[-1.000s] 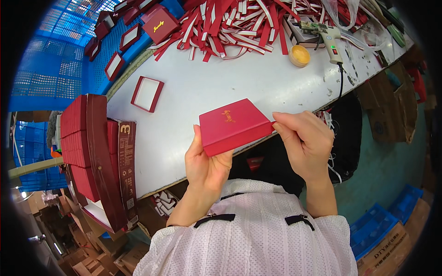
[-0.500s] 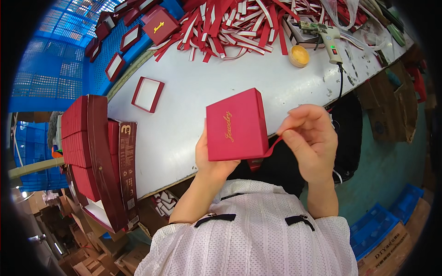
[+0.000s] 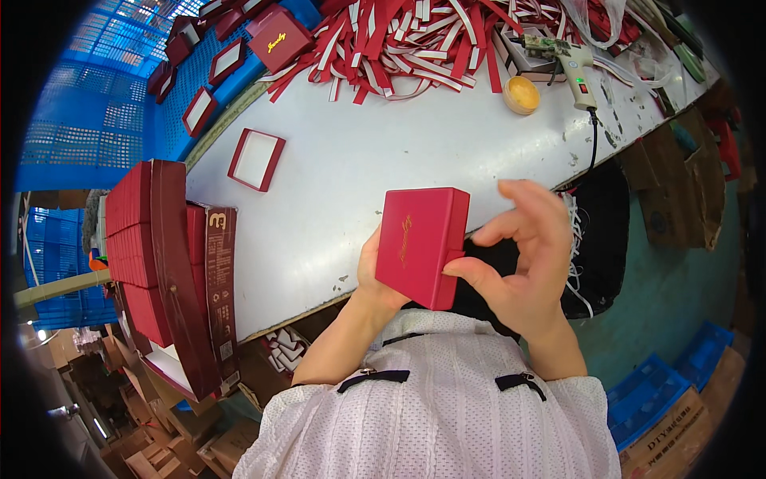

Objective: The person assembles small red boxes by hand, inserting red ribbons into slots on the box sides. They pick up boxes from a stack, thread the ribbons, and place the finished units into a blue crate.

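A red jewelry box [image 3: 415, 243] with gold lettering on its lid is tilted in front of my body, over the table's near edge. My left hand [image 3: 377, 275] grips it from the left and below, most of its fingers hidden behind it. At the box's right side, my right hand [image 3: 527, 259] has its thumb tip against the edge, by a short bit of red ribbon [image 3: 455, 255]. The other fingers of that hand are spread and curved, with a gap between thumb and forefinger. On the table to the left lies an open red box part [image 3: 257, 160] with a white inside.
Red and white ribbons [image 3: 399, 48] are heaped at the back, near a glue gun [image 3: 578, 76] with a cord and a round yellow tub [image 3: 521, 94]. A carton of red boxes [image 3: 171, 271] stands left. Blue crates [image 3: 175, 100] hold more box parts.
The box has moved right and lower and turned. My right hand no longer pinches the ribbon; its fingers have spread, and the ribbon's loose length no longer shows.
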A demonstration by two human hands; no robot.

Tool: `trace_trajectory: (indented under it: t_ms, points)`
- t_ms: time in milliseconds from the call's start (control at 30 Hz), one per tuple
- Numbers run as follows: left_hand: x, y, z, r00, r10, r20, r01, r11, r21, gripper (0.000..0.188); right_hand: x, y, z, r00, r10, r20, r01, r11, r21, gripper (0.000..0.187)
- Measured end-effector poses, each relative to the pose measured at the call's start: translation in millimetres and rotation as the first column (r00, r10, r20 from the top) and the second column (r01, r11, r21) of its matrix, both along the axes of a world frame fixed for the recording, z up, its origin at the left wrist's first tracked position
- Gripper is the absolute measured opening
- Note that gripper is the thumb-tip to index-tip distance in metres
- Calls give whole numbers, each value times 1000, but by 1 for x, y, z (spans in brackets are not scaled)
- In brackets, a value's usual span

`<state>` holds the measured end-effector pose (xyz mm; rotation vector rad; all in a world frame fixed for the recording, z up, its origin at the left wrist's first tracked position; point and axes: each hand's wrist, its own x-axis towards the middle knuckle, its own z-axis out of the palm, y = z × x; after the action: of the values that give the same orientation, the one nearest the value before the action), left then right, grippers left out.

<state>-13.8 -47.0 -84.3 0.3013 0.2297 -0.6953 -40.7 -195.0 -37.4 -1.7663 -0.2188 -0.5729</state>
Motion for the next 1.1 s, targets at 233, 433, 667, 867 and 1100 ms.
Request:
trace_trajectory:
  t_ms: [233,433,667,867,1100]
  points:
    - [-4,9,-11,998,3,68,10,982,-191,39,-14,4,-8,874,312,-373,-80,849,522,65]
    - [0,20,-18,962,117,246,-210,894,395,53,-6,23,-11,743,485,-462,-144,790,597,13]
    - [15,46,-3,522,-434,734,-624,392,676,85,24,56,-39,604,530,-595,-377,848,373,23]
    - [23,69,-8,617,-407,674,-490,471,733,36,77,46,-47,842,245,-481,-220,969,108,22]
    - [17,79,-12,684,-348,641,-468,464,752,15,159,24,-86,981,-35,-189,-68,856,-513,34]
